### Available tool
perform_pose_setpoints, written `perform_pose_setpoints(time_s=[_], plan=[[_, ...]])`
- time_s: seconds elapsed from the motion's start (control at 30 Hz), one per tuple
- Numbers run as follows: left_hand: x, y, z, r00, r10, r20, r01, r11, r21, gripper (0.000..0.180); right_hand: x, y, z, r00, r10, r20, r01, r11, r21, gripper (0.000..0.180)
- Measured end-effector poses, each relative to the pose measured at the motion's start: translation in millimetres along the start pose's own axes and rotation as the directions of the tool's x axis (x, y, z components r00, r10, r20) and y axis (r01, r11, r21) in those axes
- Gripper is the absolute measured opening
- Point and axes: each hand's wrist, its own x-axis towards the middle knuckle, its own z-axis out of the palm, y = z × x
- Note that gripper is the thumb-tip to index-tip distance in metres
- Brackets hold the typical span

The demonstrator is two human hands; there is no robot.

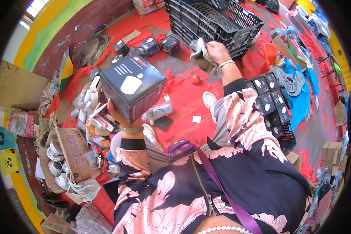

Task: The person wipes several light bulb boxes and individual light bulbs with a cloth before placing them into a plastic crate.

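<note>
My left hand (116, 114) is closed on the lower side of a black box (146, 93) with a white shape printed on top, holding it up at the left. To the right and farther off, my right hand (217, 52) grips a crumpled greyish cloth (202, 58), somewhat smeared by motion. The cloth is apart from the box. Several smaller black boxes (150, 46) stand on the floor beyond the held one. More black boxes (267, 102) are packed in a black crate (288, 136) at my right.
Stacked black plastic crates (222, 29) rise just past my right hand. A heap of white and coloured small goods (89, 101) lies at the left, near a cardboard box (76, 154) of white dishes. Red sheeting (183, 121) covers the floor; a purple bag (180, 150) rests at my lap.
</note>
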Motion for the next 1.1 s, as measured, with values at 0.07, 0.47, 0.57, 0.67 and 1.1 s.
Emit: perform_pose_setpoints(time_s=[0.07, 0.47, 0.57, 0.67, 1.1], plan=[[0, 5, 2, 1.0, -0.03, 0.0, 0.03, 1.0, -0.01, 0.059, -5, -24, 7, 0.995, 0.089, 0.042, -0.096, 0.786, 0.611, 0.026], [-2, -9, 4, 0.97, -0.239, 0.049, 0.241, 0.968, -0.066, 0.055, -122, -181, 81, 0.678, -0.601, 0.423, 0.46, 0.796, 0.395, 0.054], [-7, -13, 2, 0.967, -0.251, 0.046, 0.253, 0.966, -0.047, 0.06, -133, -163, 106, 0.562, -0.803, 0.197, 0.818, 0.575, 0.012, 0.059], [-8, -17, -2, 0.958, -0.268, 0.099, 0.27, 0.963, -0.012, 0.062, -130, -149, 105, 0.526, -0.839, 0.141, 0.846, 0.533, 0.015, 0.052], [5, 6, 17, 0.992, -0.093, 0.088, 0.107, 0.979, -0.173, 0.065, -60, -30, 99, 0.951, 0.259, 0.171, -0.295, 0.926, 0.237, 0.033]])
